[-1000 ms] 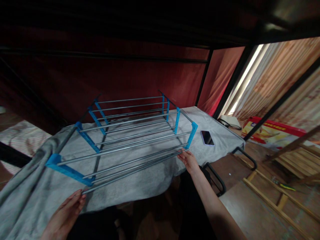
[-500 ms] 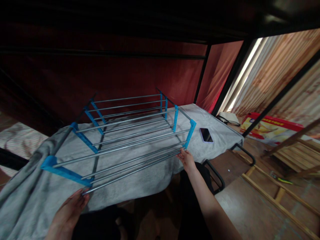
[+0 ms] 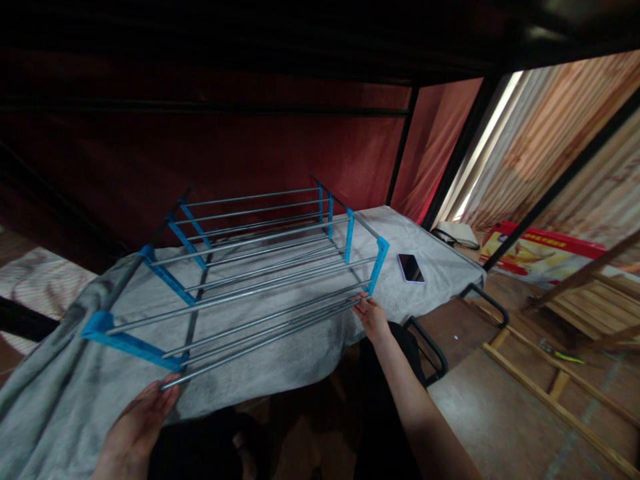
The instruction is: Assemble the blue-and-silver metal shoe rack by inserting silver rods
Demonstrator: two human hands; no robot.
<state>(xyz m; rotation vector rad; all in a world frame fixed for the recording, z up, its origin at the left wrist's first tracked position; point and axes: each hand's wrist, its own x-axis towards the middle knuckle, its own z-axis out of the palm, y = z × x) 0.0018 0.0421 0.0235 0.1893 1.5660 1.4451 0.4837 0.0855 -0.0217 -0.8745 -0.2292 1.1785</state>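
A rack of grey metal tubes with blue plastic brackets (image 3: 133,347) lies on its side on a grey blanket (image 3: 260,373). Along its near side runs a loose-looking metal tube (image 3: 240,355). My left hand (image 3: 143,420) is closed on the tube's left end, thumb and fingers pinching it just outside the near left bracket. My right hand (image 3: 371,316) has its fingers around the right end of the tube, just below the near right bracket (image 3: 381,263). Whether that end touches the rack's frame is hidden by the fingers.
A phone (image 3: 411,268) lies on the blanket to the right. Black bed-frame bars (image 3: 430,350) stick out near my right knee. On the floor to the right are a wooden ladder-like frame (image 3: 557,387), a red and yellow box (image 3: 543,257) and wooden slats (image 3: 597,307).
My left hand and the tube's left end have shifted very slightly left. My right hand stays at the other end, and the rack looks unmoved.
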